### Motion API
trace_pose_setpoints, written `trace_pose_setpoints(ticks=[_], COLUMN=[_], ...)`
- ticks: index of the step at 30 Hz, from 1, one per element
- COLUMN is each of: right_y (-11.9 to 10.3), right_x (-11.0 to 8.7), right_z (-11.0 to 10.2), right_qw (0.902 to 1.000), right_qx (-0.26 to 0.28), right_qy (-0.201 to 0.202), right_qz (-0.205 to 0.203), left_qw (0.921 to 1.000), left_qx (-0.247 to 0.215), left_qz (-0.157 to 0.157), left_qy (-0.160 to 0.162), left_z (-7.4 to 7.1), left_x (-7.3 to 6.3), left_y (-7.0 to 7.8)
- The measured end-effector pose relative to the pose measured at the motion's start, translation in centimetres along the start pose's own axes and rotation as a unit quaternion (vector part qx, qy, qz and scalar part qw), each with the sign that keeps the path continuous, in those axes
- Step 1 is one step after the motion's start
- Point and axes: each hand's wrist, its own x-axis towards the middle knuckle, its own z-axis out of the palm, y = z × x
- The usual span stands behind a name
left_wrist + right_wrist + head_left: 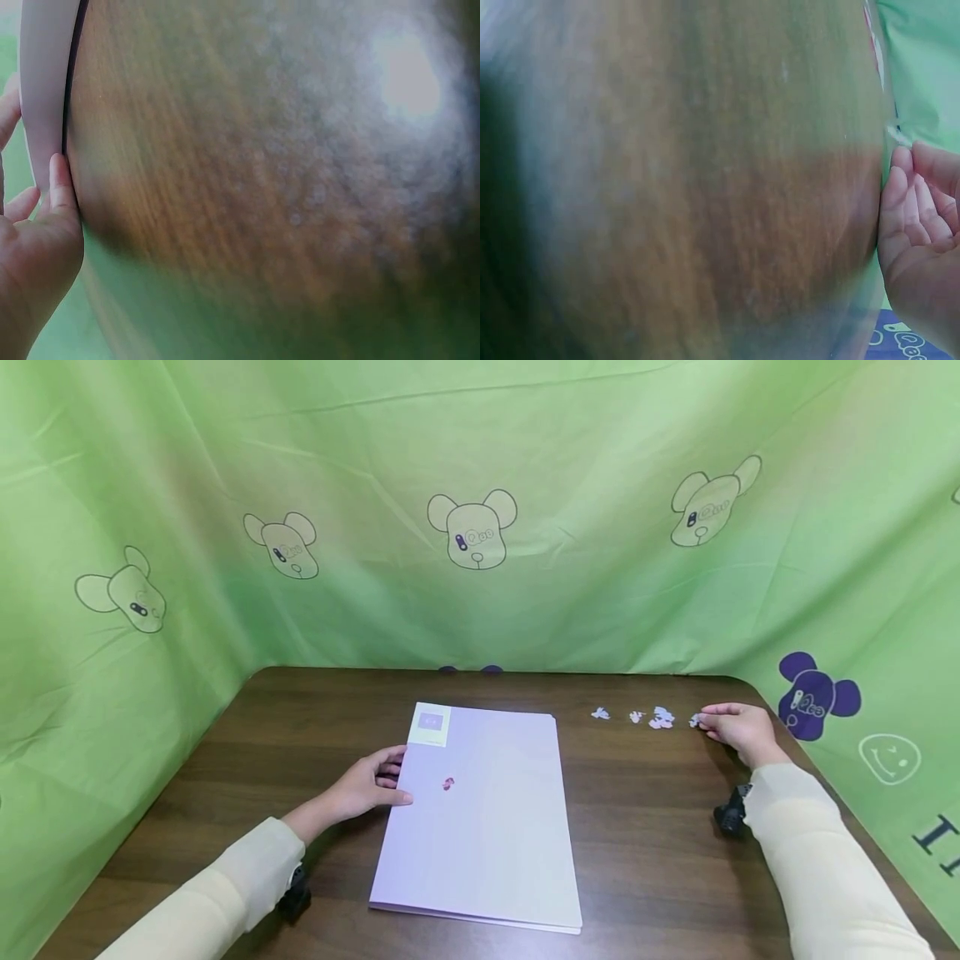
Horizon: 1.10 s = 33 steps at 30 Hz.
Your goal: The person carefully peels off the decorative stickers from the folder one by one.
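Apparent pick-up step: right hand (738, 727) pinches small, pale, paper-like flake (693, 722); left hand (367, 782), loosely spread, touches white rectangular sheet stack (495, 827); next move likely: delicate lift

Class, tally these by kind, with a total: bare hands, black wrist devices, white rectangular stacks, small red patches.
Bare hands (left hand, right hand): 2
Black wrist devices: 2
White rectangular stack: 1
Small red patch: 1
Total: 6

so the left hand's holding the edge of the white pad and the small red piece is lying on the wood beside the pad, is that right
Not quite: the small red piece lies on top of the white pad, as the head view shows. The left hand is indeed holding the pad's edge.
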Motion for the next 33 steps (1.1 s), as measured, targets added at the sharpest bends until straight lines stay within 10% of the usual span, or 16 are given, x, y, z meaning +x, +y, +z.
trace_pose_setpoints(ticks=[33], right_y=[0.44], right_x=[-0.32], right_z=[0.62], right_qw=[0.9972], right_qx=[-0.06], right_qy=[0.037], right_qz=[-0.022], left_qw=[0.9999], left_qx=[-0.002], left_qz=[0.012], left_qy=[0.002], left_z=[0.18], left_x=[-0.08], left_y=[-0.14])
